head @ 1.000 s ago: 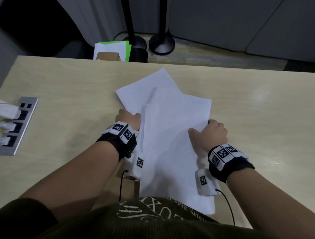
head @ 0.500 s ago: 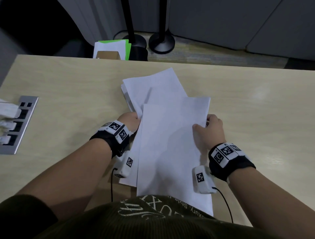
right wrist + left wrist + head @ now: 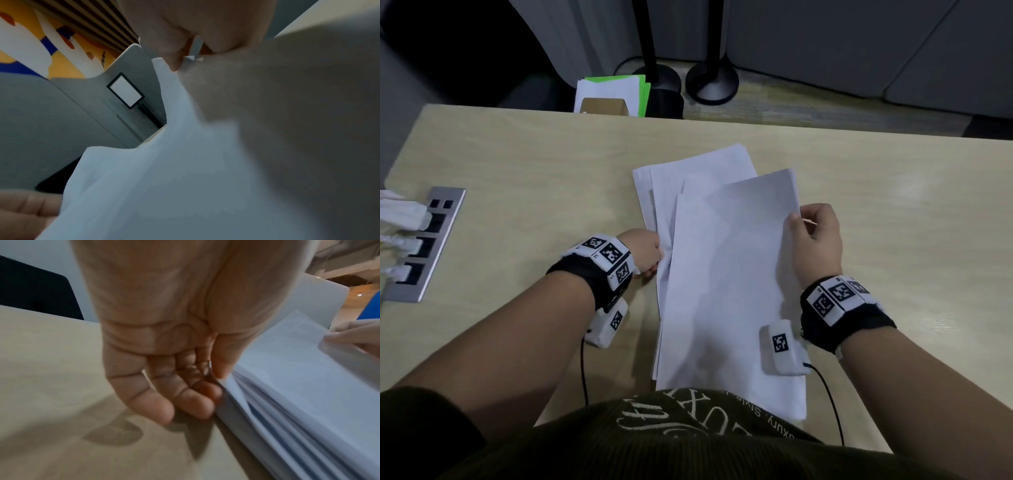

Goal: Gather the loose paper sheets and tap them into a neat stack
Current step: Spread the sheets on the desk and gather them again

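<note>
Head view: paper sheets (image 3: 726, 274) now drawn into one fanned bundle over the desk (image 3: 517, 164), left hand (image 3: 645, 251) and right hand (image 3: 815, 240) pinching opposite edges; gathering nearly done, tapping pending.

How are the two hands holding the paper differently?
The left hand grips the sheets at their left edge, low near the table; the right hand pinches the right edge higher up, lifting it. The left hand's fingers curl under; the right's thumb lies on top. Both wear wrist cameras.

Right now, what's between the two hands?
Only the paper sheets, fanned unevenly; left hand and right hand hold opposite edges. Clearest in the head view.
</note>
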